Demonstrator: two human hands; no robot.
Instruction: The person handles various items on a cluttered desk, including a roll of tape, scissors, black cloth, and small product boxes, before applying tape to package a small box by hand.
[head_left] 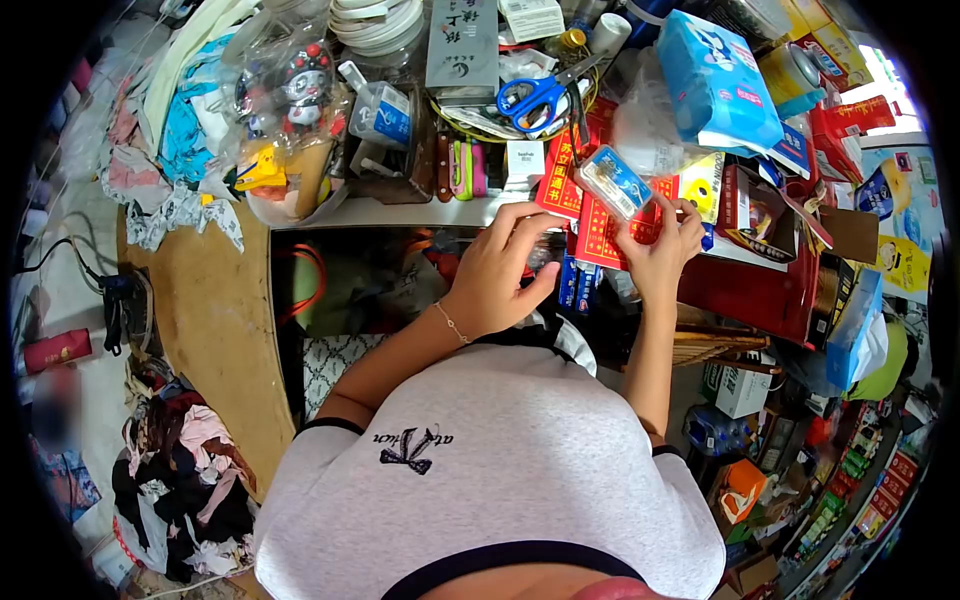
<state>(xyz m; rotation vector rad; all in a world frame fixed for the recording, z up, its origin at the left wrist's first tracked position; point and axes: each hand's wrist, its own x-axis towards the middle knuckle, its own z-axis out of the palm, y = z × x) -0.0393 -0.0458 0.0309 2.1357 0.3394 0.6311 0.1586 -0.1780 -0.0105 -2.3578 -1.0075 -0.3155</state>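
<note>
At the table's front edge, my right hand [660,240] holds a small clear plastic box with a blue label [615,182] by its lower right side, between thumb and fingers. Red printed booklets [597,236] lie beneath that box. To the left, my left hand [510,262] hovers near the edge with thumb and fingers apart, and nothing shows in it. Just behind the left hand stands a small white box [524,163]. Blue-handled scissors [540,98] rest farther back on the cluttered tabletop.
A blue soft pack [718,82] and cartons crowd the right side. Left of centre are a clear container [381,115], bagged figurines [303,90] and cloth. A brown board [205,320] extends along the left, beside a heap of clothes [190,470] on the floor.
</note>
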